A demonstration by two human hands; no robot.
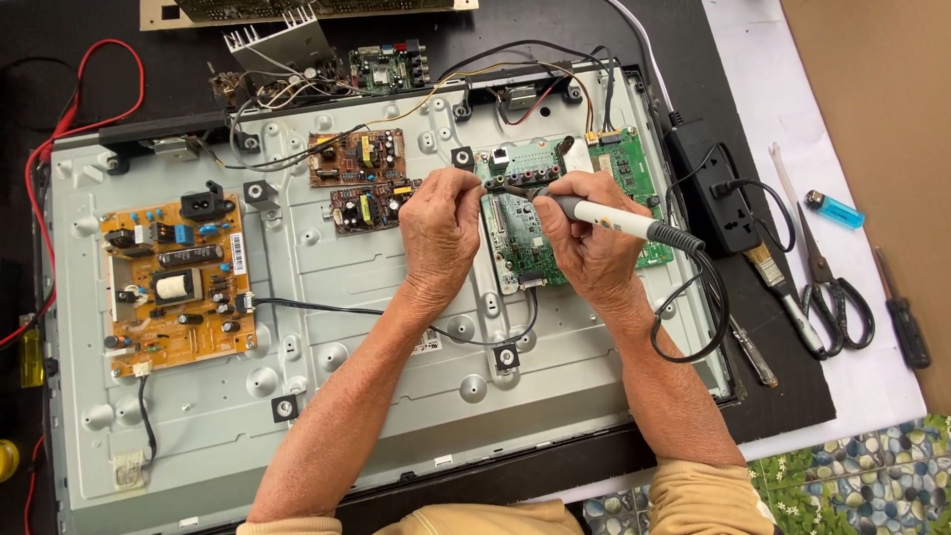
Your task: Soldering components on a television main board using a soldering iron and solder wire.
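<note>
Tan sleeves [475, 517] sit closest to us at the bottom edge, and from them our two bare forearms reach up over the grey metal back panel [376, 396] of an opened flat screen set. Going from the left, we see a red wire [59, 139] looping along the panel's edge, then the orange power board [176, 287] screwed to the panel, with a black cable [317, 307] running from it toward the middle. Further right, near the top, lie two small brown circuit boards [359, 178], one above the other. Our left hand [441, 233] comes next, fingers pinched together at the upper left corner of the green main board [525, 238]; whether something thin is caught between the fingertips we cannot tell. Just beside it, our right hand [584, 248] is closed around a white soldering iron [614, 220], held like a pen, its dark tip pointing left onto the row of connectors at the top of that green board, very near the left fingertips. The iron's black cord [693, 317] loops down beside our right wrist. Right of the panel lies a black power strip [708, 193], then a small brush [783, 287], scissors [832, 287], a blue lighter [834, 210] and a black-handled screwdriver [903, 317] on white paper [783, 89].
</note>
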